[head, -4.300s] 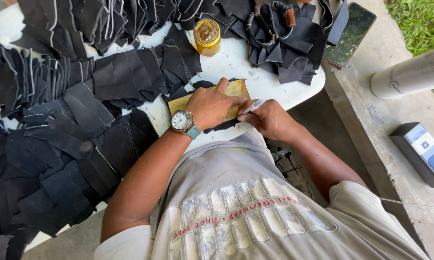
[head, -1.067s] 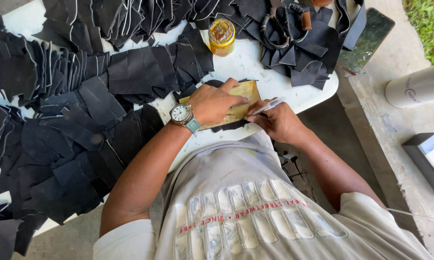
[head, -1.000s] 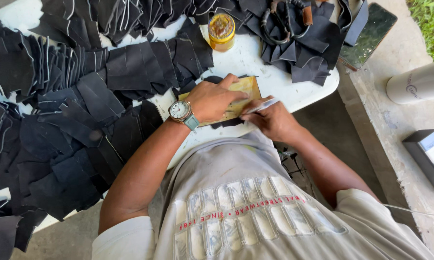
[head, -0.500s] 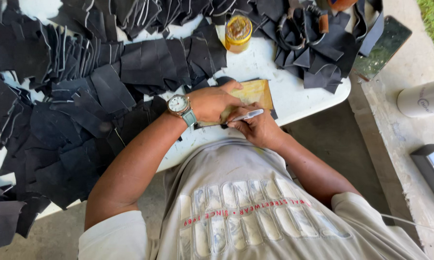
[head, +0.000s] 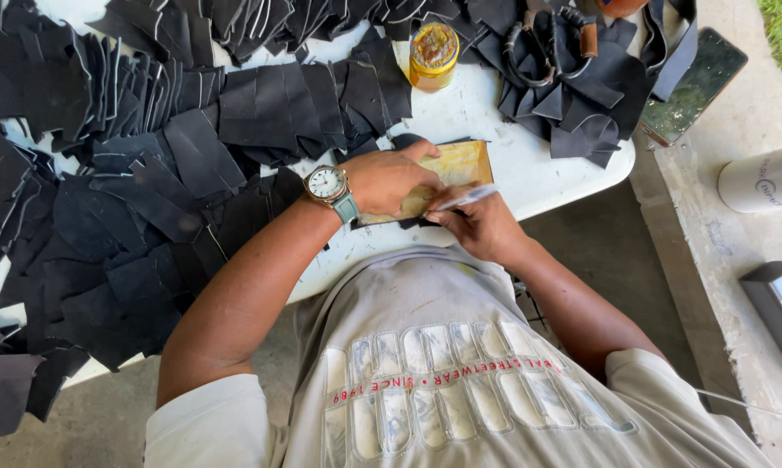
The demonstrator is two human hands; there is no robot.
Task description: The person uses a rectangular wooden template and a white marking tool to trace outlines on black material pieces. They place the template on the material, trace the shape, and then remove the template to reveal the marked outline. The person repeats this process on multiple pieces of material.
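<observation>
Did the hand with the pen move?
Yes. The right hand slid left along the yellow card's near edge, from off its right corner to beside the left hand. The pen is now over the card.

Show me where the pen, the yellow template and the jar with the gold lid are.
pen (head: pixel 465 198), head view, middle of its silver barrel.
yellow template (head: pixel 465 163), head view, bare upper right part.
jar (head: pixel 433 47), head view, centre of its gold lid.
</observation>
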